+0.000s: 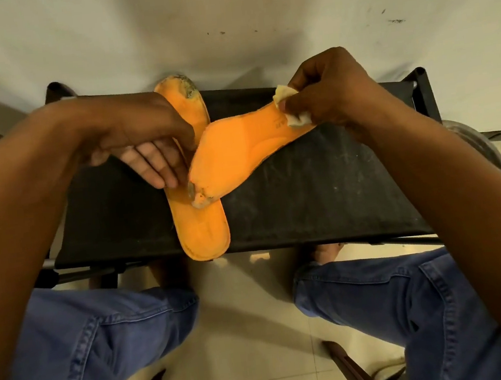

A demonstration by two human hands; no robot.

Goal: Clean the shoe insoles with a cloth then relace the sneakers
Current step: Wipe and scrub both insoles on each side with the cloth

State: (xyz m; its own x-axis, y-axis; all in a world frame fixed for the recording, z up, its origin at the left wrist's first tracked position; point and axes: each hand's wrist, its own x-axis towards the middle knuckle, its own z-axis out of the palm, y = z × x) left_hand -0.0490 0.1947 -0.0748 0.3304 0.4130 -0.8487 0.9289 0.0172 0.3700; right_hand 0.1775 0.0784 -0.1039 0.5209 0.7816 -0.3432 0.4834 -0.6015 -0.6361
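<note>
Seated at a low black fabric-topped stool point(305, 189), I work on two orange foam insoles. My right hand point(329, 87) pinches a small crumpled pale cloth point(291, 108) and presses it onto the heel end of the upper insole point(238, 147), which lies angled across the stool, its matte surface bright and its toe edge frayed and grimy. My left hand point(143, 139) has loosely bent fingers resting at that insole's toe side; whether they grip it I cannot tell. The second insole point(202, 220) lies lengthwise beneath, its far tip darkened with dirt, its near end overhanging the stool above my blue jeans point(89, 348).
</note>
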